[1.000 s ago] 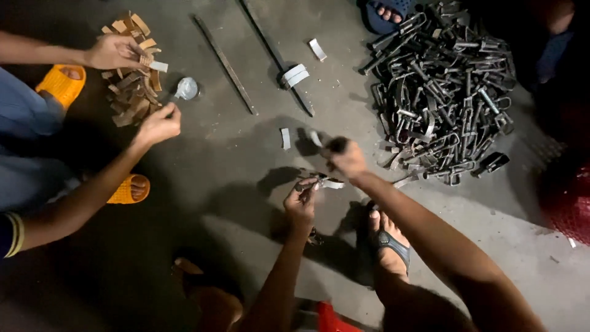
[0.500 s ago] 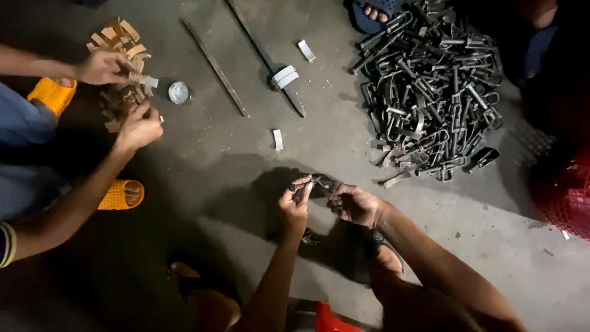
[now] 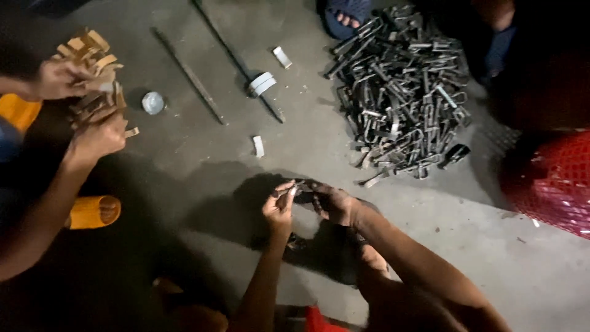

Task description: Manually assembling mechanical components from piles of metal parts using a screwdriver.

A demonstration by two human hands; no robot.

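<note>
The work surface is a grey concrete floor [image 3: 203,154], dimly lit, with shadows across its near part. Nearest the camera, the person's two hands meet above the floor: the left hand [image 3: 279,206] and the right hand [image 3: 332,201] are brought together, fingers pinched on a small dark metal piece [image 3: 302,187] held between them; its exact shape cannot be told. To the left, a co-worker's hands [image 3: 92,138] are closed on a bundle of tan strips [image 3: 92,80], with an orange sandal [image 3: 92,211] near that person's forearm. Farther out, a short pale strip [image 3: 259,146] lies alone on the floor, well apart from the held piece. Beyond it lie a small round silver lid [image 3: 153,102], two long dark rods [image 3: 190,77] set at a slant, a roll of pale tape [image 3: 262,83] touching one rod, and another pale strip [image 3: 282,57]. To the right, a large heap of dark metal clips [image 3: 399,92] covers the floor. A red mesh basket [image 3: 553,184] sits at the right edge. At the far edge, a foot in a blue sandal [image 3: 347,18] rests just beside the heap.
</note>
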